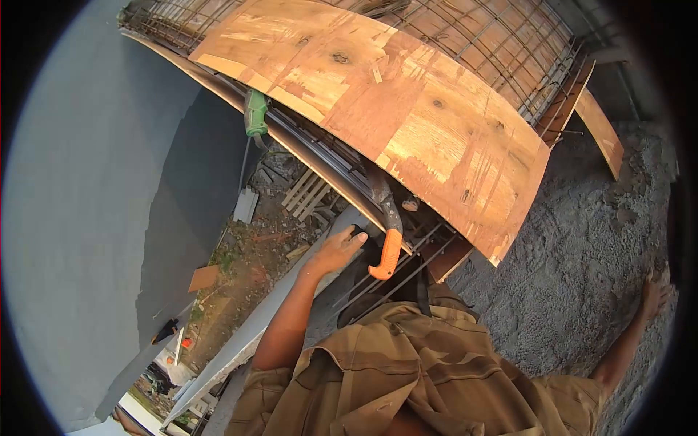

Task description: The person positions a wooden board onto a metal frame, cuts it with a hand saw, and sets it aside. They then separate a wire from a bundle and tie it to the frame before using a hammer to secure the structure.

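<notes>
My left hand [339,252] is low in front of me, thumb and fingers apart, beside the orange handle [387,256] of a tool with a dark neck. Its blade is hidden under the plywood sheet [407,94]. A gap separates hand and handle, and something small and black shows at the fingertips. Far to the right, my right hand [656,294] lies spread against rough grey concrete [567,240]. A green power tool [255,116] with a cord rests at the plywood's left edge.
Steel rebar mesh [480,36] lies behind the plywood. Several thin bars [396,280] stick out near my body. Below on the left is rubble ground with a wooden pallet [306,195], beside a tall grey wall [94,182]. A narrow board [600,131] leans at right.
</notes>
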